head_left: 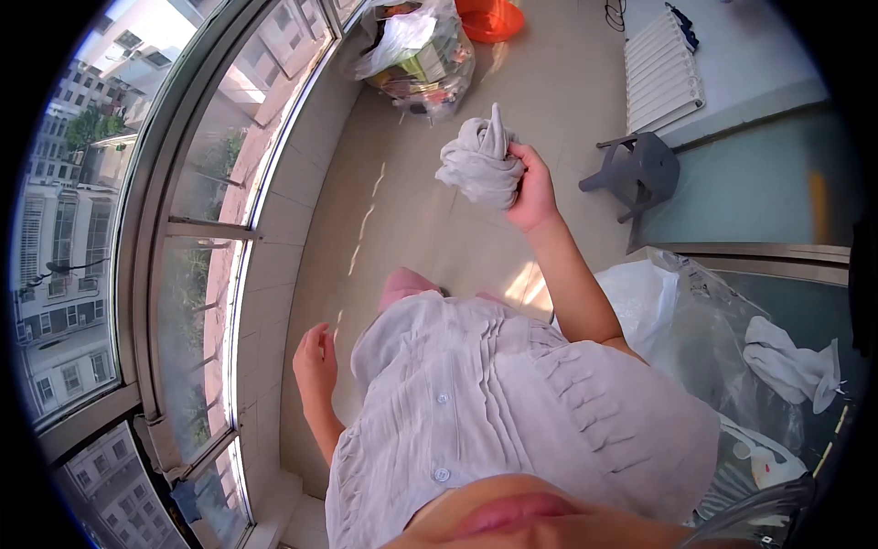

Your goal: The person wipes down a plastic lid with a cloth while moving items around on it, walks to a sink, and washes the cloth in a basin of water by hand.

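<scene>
My right hand (533,188) is closed on a bunched, twisted light grey cloth (480,160), held out over the tiled floor. One end of the cloth sticks up from the bundle. My left hand (315,355) hangs low beside my body, between the window wall and my pale shirt (457,384). Its fingers look loosely curled, and no object shows in them.
Windows (197,311) run along the left. A clear bag of mixed items (425,69) and an orange basin (491,18) stand ahead. At the right are a grey stool (645,174), a white radiator (660,73), plastic bags (704,320) and another pale cloth (782,361).
</scene>
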`<state>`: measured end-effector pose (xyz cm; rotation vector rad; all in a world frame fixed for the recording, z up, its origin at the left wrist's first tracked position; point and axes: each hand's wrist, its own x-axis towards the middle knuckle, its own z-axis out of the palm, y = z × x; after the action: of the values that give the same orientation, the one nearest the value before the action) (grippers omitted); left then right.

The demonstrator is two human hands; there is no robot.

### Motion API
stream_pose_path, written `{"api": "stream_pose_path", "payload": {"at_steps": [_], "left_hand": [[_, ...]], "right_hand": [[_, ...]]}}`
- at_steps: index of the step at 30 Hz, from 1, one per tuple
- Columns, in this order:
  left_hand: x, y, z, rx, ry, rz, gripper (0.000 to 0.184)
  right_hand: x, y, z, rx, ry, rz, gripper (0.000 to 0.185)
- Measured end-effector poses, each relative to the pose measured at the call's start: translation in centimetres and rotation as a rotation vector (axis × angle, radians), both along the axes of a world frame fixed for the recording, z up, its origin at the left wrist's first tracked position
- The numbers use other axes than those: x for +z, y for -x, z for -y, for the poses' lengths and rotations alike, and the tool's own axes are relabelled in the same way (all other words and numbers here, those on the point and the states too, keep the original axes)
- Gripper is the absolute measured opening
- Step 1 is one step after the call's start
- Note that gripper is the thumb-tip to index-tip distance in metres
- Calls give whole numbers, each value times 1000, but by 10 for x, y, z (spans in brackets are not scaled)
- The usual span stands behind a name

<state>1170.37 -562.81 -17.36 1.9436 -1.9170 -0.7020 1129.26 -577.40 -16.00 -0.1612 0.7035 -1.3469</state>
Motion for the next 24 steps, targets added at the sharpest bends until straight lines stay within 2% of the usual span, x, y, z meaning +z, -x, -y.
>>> {"api": "stream_pose_path", "payload": {"at_steps": [4, 6, 7, 10, 13, 14, 18, 20, 21, 22, 24], "left_hand": [[-8, 38, 136, -63, -16, 25, 16], [-27, 74, 218, -156, 13, -36, 15], [-52, 92, 269, -205, -9, -73, 14], [-34, 201, 404, -472, 62, -145, 13], [2, 329, 517, -769, 121, -236, 14], [-12, 361, 552, -851, 125, -268, 14], [2, 515, 636, -1118, 144, -357, 15], [-12, 574, 668, -1138, 90, -370, 15], [-44, 584, 685, -1098, 79, -335, 15], [-51, 610, 702, -1054, 99, -319, 15], [-58, 649, 743, -1021, 102, -294, 14]], "right_hand": [[-9, 53, 94, -193, -111, -59, 35], [-19, 99, 131, -301, -120, -35, 36], [-39, 117, 149, -347, -140, -33, 36], [-46, 197, 163, -514, -134, -50, 38], [-25, 276, 167, -719, -116, -123, 39], [-47, 291, 175, -781, -138, -113, 38], [-43, 390, 202, -1002, -189, -163, 40], [-76, 461, 222, -1025, -213, -174, 41], [-113, 481, 239, -954, -136, -104, 40], [-112, 520, 262, -878, -31, -55, 39], [-91, 580, 348, -834, 16, -75, 39]]}}
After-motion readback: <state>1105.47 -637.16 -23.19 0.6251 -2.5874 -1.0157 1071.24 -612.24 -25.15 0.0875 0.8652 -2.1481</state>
